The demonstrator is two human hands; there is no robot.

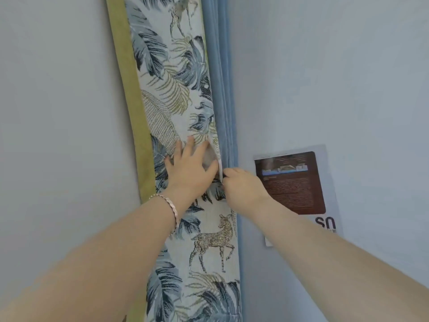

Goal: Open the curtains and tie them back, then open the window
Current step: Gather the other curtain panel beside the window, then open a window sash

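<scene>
Seen from above the forearms, looking at a wall corner. Far left: plain pale wall [58, 112]. Next to it, a gathered curtain [176, 101] hanging as a narrow column from top to bottom, slightly slanted, with an olive-green border strip [132, 101] down its left edge and a pale panel printed with blue-grey feathery leaves, gold fronds and a glittery deer [214, 240] low down. Left hand [191, 169], bare arm reaching up from bottom left, thin chain bracelet [168, 208] on the wrist; palm pressed flat on the printed panel at mid-height, fingers spread and released rather than gripping, fingertips pointing upward. Just right of that, a narrow pale strip of fabric [218, 163] running down the curtain's right edge, possibly a tie-back band, hard to tell. Right hand [241, 184], arm entering from bottom right, closed in a pinch on the lower end of that strip, thumb and fingers clenched together, almost touching the left hand. Behind the printed panel, folds of plain blue curtain [226, 89] bunched against the corner. Right of the folds, pale blue wall with a paper poster [294, 182] stuck on it: dark brown block with small unreadable text, a small photo near its top, large letters at its lower right. No window visible.
</scene>
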